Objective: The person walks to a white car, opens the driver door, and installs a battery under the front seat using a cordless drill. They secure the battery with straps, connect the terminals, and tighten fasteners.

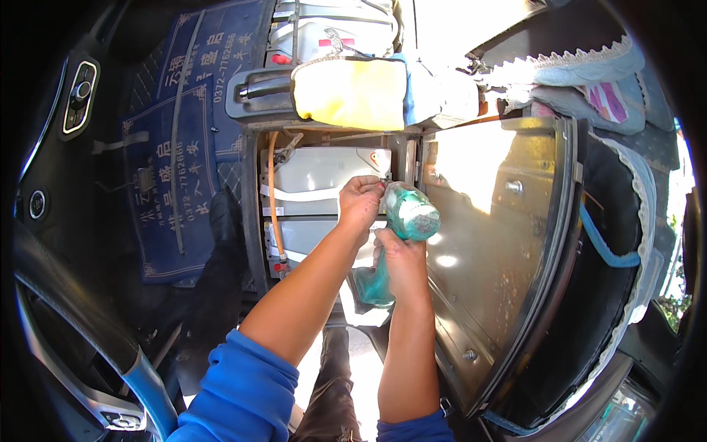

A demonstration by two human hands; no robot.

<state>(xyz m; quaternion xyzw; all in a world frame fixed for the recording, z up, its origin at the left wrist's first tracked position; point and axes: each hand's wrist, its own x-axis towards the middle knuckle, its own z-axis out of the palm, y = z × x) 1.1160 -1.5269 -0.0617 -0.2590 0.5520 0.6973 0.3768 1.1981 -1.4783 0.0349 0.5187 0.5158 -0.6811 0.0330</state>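
My right hand is closed around the handle of a green cordless power tool, its nose pointing away from me. My left hand has its fingers pinched at the tool's nose, by the edge of a grey battery; what the fingertips touch is too small to tell. A second grey battery lies nearer me, partly under my forearms. Both batteries have white carrying straps and sit in an open compartment. An orange corrugated cable sleeve runs down their left side to a red terminal cover.
A raised metal panel with bolts stands to the right. Beyond the compartment are a parking brake lever, a yellow cloth and another battery. Blue floor mats and the steering wheel are at the left.
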